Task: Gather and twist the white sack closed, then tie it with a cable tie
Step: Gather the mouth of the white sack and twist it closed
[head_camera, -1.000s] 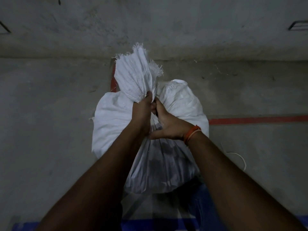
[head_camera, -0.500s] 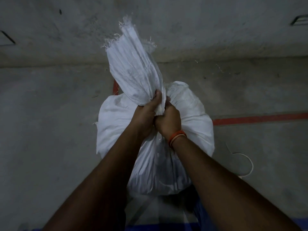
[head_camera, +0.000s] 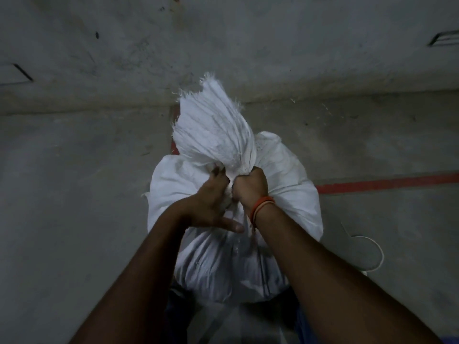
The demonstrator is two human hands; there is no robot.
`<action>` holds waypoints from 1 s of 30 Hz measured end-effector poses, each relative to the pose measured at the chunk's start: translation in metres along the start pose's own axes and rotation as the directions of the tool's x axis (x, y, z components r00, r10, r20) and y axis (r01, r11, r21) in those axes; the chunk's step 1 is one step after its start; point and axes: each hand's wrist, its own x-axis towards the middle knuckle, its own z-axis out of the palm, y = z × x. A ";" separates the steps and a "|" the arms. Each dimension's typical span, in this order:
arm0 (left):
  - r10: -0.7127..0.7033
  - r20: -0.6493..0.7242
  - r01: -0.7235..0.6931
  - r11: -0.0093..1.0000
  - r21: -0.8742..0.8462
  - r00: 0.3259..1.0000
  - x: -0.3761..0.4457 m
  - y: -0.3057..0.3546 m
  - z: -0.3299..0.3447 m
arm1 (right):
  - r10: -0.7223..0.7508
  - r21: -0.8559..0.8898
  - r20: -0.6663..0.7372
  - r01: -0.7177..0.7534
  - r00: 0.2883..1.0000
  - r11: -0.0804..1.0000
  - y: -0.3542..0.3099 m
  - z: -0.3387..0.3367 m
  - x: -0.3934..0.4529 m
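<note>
A full white woven sack (head_camera: 285, 194) stands on the concrete floor in front of me. Its top is bunched into a frayed tuft (head_camera: 213, 130) that rises above my hands. My right hand (head_camera: 250, 187), with an orange band on the wrist, is a fist clamped around the neck of the sack. My left hand (head_camera: 211, 202) lies against the neck on the left side, fingertips tucked into the cloth and thumb spread out below. A white cable tie (head_camera: 370, 252) lies curled on the floor to the right of the sack.
A red painted line (head_camera: 387, 183) crosses the grey floor on the right, and another red strip shows behind the sack. A concrete wall (head_camera: 223, 45) rises just beyond the sack. Blue fabric shows at the bottom edge under my arms.
The bunched top has swung from leaning left to more upright and is gathered tighter. My left hand has loosened and spread its thumb; the right fist stays clamped at the neck.
</note>
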 end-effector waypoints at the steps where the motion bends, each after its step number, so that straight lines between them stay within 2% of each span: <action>1: 0.027 -0.037 -0.027 0.999 0.018 0.999 0.005 -0.003 0.007 | 0.019 0.037 0.013 -0.020 1.000 0.999 -0.003 -0.002 -0.002; 4: -0.016 -0.142 0.023 0.999 0.044 0.990 0.020 0.005 0.022 | 0.099 0.138 0.052 -0.106 0.994 0.985 -0.010 -0.009 -0.006; 7: -0.151 -0.376 0.067 0.971 -0.229 0.914 0.039 0.003 0.035 | 0.133 0.243 0.107 -0.156 0.985 0.957 -0.016 -0.015 -0.009; 9: -0.233 -0.466 0.076 0.941 -0.331 0.854 0.048 -0.001 0.046 | 0.147 0.311 0.170 -0.194 0.974 0.930 -0.016 -0.014 -0.007; 12: -0.163 -0.602 0.017 0.971 -0.240 0.781 0.047 0.012 0.049 | 0.191 0.402 0.335 -0.323 0.923 0.857 -0.022 -0.015 -0.013; 13: -0.136 -0.637 0.002 0.978 -0.207 0.758 0.047 0.016 0.050 | 0.167 0.413 0.353 -0.314 0.921 0.855 -0.022 -0.015 -0.013; 15: -0.152 -0.628 0.013 0.975 -0.221 0.764 0.046 0.022 0.050 | 0.116 0.386 0.324 -0.243 0.939 0.890 -0.021 -0.016 -0.010; 18: -0.214 -0.617 0.018 0.951 -0.308 0.758 0.052 0.013 0.054 | 0.083 0.222 0.222 -0.133 0.972 0.966 -0.020 -0.014 -0.003; 21: -0.239 -0.644 -0.059 0.912 -0.405 0.727 0.054 0.014 0.056 | 0.033 0.116 0.147 -0.050 0.989 0.992 -0.014 -0.013 0.003; 26: -0.219 -0.697 -0.145 0.894 -0.423 0.682 0.054 0.015 0.058 | -0.065 -0.063 0.025 0.067 0.998 0.996 -0.022 -0.017 -0.010; 30: -0.273 -0.670 -0.161 0.845 -0.510 0.690 0.059 0.004 0.063 | -0.169 -0.133 0.127 0.185 0.977 0.974 -0.020 -0.028 -0.007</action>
